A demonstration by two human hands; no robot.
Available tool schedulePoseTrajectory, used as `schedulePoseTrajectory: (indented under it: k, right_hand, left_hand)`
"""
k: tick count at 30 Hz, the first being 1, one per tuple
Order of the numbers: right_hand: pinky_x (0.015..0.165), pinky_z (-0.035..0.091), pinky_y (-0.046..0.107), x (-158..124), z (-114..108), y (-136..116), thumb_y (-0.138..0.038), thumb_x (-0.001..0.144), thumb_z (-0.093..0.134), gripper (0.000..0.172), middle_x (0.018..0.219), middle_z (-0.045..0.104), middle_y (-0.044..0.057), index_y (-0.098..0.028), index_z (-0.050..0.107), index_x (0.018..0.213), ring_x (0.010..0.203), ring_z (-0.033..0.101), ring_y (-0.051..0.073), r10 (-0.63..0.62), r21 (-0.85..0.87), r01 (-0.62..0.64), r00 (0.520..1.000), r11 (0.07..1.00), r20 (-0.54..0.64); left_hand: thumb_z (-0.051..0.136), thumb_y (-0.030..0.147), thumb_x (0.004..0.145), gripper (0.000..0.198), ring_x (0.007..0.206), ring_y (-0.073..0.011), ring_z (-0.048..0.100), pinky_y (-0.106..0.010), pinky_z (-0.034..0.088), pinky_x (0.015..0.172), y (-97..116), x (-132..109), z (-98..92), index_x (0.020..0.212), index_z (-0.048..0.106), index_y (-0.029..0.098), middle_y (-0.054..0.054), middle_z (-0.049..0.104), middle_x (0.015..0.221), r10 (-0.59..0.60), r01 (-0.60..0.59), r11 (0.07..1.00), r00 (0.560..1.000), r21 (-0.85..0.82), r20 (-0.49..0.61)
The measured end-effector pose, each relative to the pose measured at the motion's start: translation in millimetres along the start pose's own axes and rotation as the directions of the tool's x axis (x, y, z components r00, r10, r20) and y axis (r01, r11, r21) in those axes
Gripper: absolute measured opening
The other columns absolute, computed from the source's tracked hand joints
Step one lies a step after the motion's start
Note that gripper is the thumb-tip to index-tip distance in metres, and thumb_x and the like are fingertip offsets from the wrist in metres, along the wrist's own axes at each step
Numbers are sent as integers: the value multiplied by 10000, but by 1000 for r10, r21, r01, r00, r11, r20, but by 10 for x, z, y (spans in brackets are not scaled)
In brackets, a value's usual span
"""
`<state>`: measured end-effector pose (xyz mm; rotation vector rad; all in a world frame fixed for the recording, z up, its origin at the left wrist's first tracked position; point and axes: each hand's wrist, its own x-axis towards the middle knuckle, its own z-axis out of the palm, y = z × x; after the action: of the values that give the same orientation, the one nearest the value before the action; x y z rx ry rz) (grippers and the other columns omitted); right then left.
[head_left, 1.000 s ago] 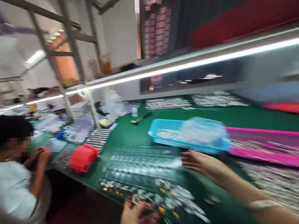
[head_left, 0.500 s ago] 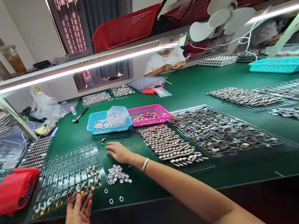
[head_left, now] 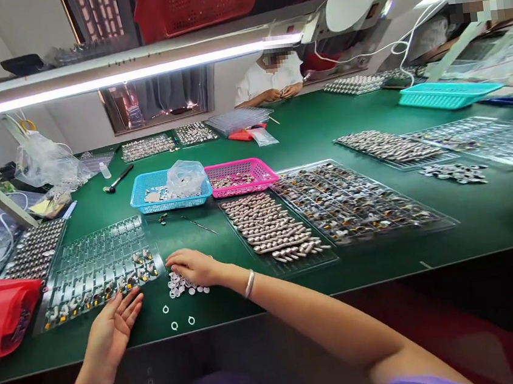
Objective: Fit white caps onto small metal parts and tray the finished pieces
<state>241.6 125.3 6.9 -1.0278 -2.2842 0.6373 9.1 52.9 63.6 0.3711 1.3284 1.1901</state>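
Note:
My left hand (head_left: 114,323) is palm up at the front edge of a clear compartment tray (head_left: 102,251), its fingers apart and nothing in them. Small grey and orange parts (head_left: 106,291) fill the tray's front row, with a few more at its right side. Over a pile of small white round caps (head_left: 188,286) hangs my right hand (head_left: 195,267), fingers bent downward; whether the fingertips hold a cap cannot be made out. Three white rings (head_left: 174,326) lie loose near the table edge. Behind the hand are a thin metal tool (head_left: 200,225) and a small dark part (head_left: 163,219).
A blue basket (head_left: 135,195) and a pink basket (head_left: 275,175) stand behind my hands. To the right lie a tray of grey pieces (head_left: 269,227) and a larger filled tray (head_left: 353,200). Red cloth (head_left: 8,316) lies at left. A person (head_left: 272,80) sits across the table.
My right hand has come back toward me from near the small dark part to the white caps. My left hand stays by the tray's front edge. The view has shifted.

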Motion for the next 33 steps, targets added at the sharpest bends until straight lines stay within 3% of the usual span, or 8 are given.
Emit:
schedulePoseTrajectory:
  k: [5,13,20,24,27,29,33]
  right_hand:
    - [1033,473,332,-268,107,-153,-189,937,587,247,1205,662,134,-120,640,1168,1164,593,210,-96,86,96,995,992,-14]
    - [945,515,283,-357,13,-241,-165,937,582,126,1062,707,89,-155,691,999,1022,645,168,-146,161,146,989,976,-16]
    - [965,469,391,77,54,-163,-120,918,584,175,1051,673,114,-152,661,1072,1045,606,229,47,58,-41,994,997,-101]
    - [962,468,351,368,160,-111,-75,869,637,240,1094,637,124,-129,652,1103,1058,599,221,111,12,-111,990,994,-83]
    - [963,463,336,503,200,-108,-73,878,620,242,1128,626,134,-115,654,1114,1068,587,219,137,-31,-139,988,990,-67]
    - [965,455,345,570,212,-123,-72,892,592,236,1145,628,130,-132,667,1107,1080,570,226,137,-75,-140,989,987,-52]
    - [932,448,339,678,237,-179,-37,907,514,308,1124,655,100,-199,702,1090,1063,552,230,85,-192,-78,996,978,31]
  left_hand:
    - [461,74,941,162,689,-199,746,-260,609,569,75,46,-68,842,584,110,-180,744,962,-55,54,997,998,64,22]
    - [439,88,954,189,770,-178,747,-225,599,622,89,143,-82,862,601,121,-164,742,1011,-46,43,995,998,90,34]
    - [543,153,922,136,646,-215,745,-282,587,519,215,92,-162,968,661,102,-201,752,1047,-164,126,943,981,308,103]
    - [629,181,871,164,595,-220,724,-273,556,479,271,-36,-236,936,705,51,-236,760,959,-171,110,893,980,436,103]
    - [699,161,806,106,529,-183,665,-217,467,424,230,-94,-296,861,734,77,-178,770,835,-38,-31,866,991,498,128]
    - [736,118,757,71,635,-186,662,-196,449,467,182,-71,-336,821,747,147,-104,766,831,130,-192,831,980,523,152]
    - [789,91,674,200,1107,-290,571,-260,493,849,69,95,-392,751,748,270,-54,711,937,417,-471,661,878,584,236]
